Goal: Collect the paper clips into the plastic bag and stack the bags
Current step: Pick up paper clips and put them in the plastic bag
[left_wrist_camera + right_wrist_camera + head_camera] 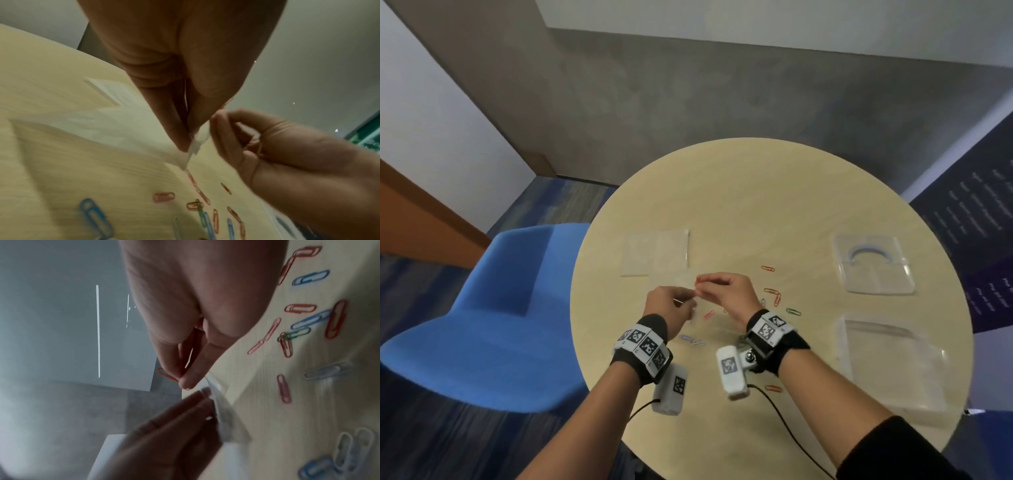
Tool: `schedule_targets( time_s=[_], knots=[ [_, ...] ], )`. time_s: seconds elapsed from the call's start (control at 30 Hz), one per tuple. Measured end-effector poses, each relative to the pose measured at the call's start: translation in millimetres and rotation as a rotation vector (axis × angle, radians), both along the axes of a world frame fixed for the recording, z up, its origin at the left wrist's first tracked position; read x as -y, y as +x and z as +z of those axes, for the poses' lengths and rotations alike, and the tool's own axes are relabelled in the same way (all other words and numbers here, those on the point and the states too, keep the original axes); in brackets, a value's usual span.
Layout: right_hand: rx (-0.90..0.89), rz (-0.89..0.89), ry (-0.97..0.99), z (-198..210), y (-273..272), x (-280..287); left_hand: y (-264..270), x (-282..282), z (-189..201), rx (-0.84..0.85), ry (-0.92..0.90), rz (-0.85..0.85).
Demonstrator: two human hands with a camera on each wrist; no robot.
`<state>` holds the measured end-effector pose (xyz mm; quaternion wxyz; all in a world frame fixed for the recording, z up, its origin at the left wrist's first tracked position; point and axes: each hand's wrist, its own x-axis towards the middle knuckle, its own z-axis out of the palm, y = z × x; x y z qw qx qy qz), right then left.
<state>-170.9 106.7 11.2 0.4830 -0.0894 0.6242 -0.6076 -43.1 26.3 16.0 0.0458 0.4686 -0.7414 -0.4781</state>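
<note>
Clear, thin plastic bag [194, 144] is pinched at its mouth edge by the left hand [671, 305], raised off the round pale-wood counter [756, 192], evidently so the opening can be presented. A red wire paper clip [167, 374] is nipped between the narrowed fingers [187, 378] of the right hand [726, 291], just beside that mouth, judged ready for insertion. Coloured loose clips [308, 318] lie scattered on the counter; a flat stack of bags [655, 251] waits beyond.

Soft, even indoor light in the head view, wide-angle bending at the frame edges, tabletop [756, 192] evenly lit with faint shadows, both wrist views dimmer, motion-blurred toward the lower frame, left hand [164, 443] dark and smeared
</note>
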Motion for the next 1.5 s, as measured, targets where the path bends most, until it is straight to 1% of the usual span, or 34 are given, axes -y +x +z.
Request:
schedule_targets(
  time_s=[0.13,0.23,0.3,0.37,0.43,0.5,0.57,0.63,0.67,0.7,0.77,0.83,0.87,0.9,0.93,1.03,1.13,1.2,1.23,1.3,1.33,1.37,1.43,1.47,1.5],
  knots=[
    [-0.239,0.059,0.155,-6.7,2.1,-3.3,-2.9,-0.8,6.5,-0.072,0.008,0.055],
    [-0.453,0.199,0.271,1.1,1.2,-3.2,-5.9,-5.8,9.6,-0.075,0.008,0.016],
    [-0.504,0.266,0.339,6.2,-3.6,-0.3,-7.4,-9.6,9.0,-0.057,-0.021,-0.023],
    [-0.462,0.317,0.360,9.3,-9.1,2.0,-7.5,-9.7,6.9,-0.037,-0.044,-0.016],
    [-0.392,0.356,0.291,14.6,-11.6,0.9,-5.9,-6.5,4.8,-0.020,-0.048,0.030],
    [-0.396,0.361,0.199,18.4,-17.8,-2.0,-2.5,-2.4,3.7,-0.011,-0.053,0.085],
    [-0.455,0.271,0.160,15.7,-33.1,-5.8,2.4,2.1,3.4,-0.017,-0.044,0.135],
    [-0.484,0.104,0.212,10.3,-54.3,-9.5,8.6,6.5,2.9,-0.030,-0.025,0.172],
    [-0.459,0.033,0.249,6.1,-64.7,-12.7,11.5,8.2,2.7,-0.033,-0.019,0.184],
    [-0.402,-0.024,0.280,3.5,-72.3,-16.6,14.3,9.1,2.3,-0.032,-0.015,0.193],
    [-0.201,-0.105,0.271,1.5,-80.5,-22.0,17.2,10.3,1.2,-0.034,-0.010,0.207],
    [-0.019,-0.114,0.148,4.4,-77.8,-21.8,17.0,9.4,-0.5,-0.034,0.004,0.208],
    [0.008,-0.067,0.084,7.9,-73.5,-19.3,15.6,8.0,-1.4,-0.034,0.015,0.201],
    [-0.022,0.008,0.048,10.8,-67.5,-15.5,13.6,6.0,-2.5,-0.036,0.024,0.190],
    [-0.093,0.090,0.041,13.2,-60.2,-11.8,11.0,3.5,-3.2,-0.043,0.030,0.179],
    [-0.405,0.256,0.117,17.0,-36.8,-1.8,2.9,-3.7,-1.5,-0.066,0.024,0.148],
    [-0.644,0.325,0.153,11.1,-23.0,5.1,-2.6,-8.3,1.2,-0.097,0.025,0.120],
    [-0.730,0.359,0.161,9.5,-16.9,8.6,-4.2,-9.6,2.3,-0.102,0.013,0.105],
    [-0.747,0.366,0.168,8.6,-15.9,9.7,-4.1,-9.5,2.2,-0.101,0.012,0.106],
    [-0.714,0.368,0.178,7.0,-17.3,9.8,-2.6,-8.0,2.5,-0.101,0.020,0.110],
    [-0.660,0.385,0.170,5.5,-19.3,8.3,-1.4,-7.0,3.2,-0.100,0.026,0.111],
    [-0.571,0.415,0.144,4.8,-21.7,7.0,-0.5,-5.8,3.8,-0.102,0.033,0.112],
    [-0.297,0.454,0.036,4.1,-24.9,3.1,1.8,-3.9,4.3,-0.102,0.044,0.113],
    [-0.201,0.434,-0.010,2.5,-28.0,1.8,2.7,-2.6,4.5,-0.101,0.045,0.114],
    [-0.174,0.385,-0.030,1.0,-32.7,0.4,3.5,-0.7,4.0,-0.097,0.042,0.118]
  ],
)
